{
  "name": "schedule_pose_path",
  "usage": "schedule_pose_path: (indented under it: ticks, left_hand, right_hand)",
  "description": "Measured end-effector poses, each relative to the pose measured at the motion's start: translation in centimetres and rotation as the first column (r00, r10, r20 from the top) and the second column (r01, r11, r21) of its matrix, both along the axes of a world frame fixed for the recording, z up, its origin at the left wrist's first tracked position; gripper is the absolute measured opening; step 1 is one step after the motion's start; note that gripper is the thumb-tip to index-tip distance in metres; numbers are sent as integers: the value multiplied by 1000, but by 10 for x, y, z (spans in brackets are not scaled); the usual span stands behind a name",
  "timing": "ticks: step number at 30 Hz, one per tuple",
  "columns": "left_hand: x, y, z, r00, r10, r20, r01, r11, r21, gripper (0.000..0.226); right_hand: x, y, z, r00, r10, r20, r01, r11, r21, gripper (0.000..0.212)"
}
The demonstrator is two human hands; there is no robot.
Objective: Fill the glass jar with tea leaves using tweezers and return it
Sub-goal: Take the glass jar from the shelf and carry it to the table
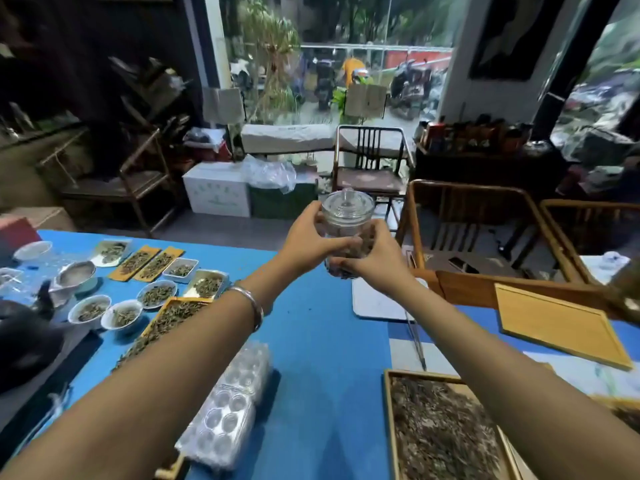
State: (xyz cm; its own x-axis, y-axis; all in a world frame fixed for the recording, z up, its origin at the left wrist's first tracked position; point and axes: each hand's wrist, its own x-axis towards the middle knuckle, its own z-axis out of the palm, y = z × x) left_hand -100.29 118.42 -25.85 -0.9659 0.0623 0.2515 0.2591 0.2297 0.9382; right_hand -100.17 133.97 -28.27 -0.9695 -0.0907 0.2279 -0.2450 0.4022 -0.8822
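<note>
Fingers [341, 242] of both hands grip lidded glass jar [348, 216] above table [311, 341].

The setting is a tea shop or tea-tasting room. A blue-covered table [311, 323] carries white bowls [90, 308] and small trays [147, 263] of sorted loose tea leaves, plus a large wooden tray of leaves [443, 431]. Wooden armchairs [474, 230] stand around it. A dark sideboard [485, 161] holds boxes and tins. A full-height window [346, 64] faces a street with parked scooters [408, 84].
</note>
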Motion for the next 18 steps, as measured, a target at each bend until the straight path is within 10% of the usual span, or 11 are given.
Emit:
schedule_pose_path:
  ticks: [18]
  left_hand:
    - [4, 8, -246, 915, -110, 388, 113, 993, 14, 72]
  right_hand:
    - [19, 1, -251, 942, -125, 311, 91, 989, 120, 69]
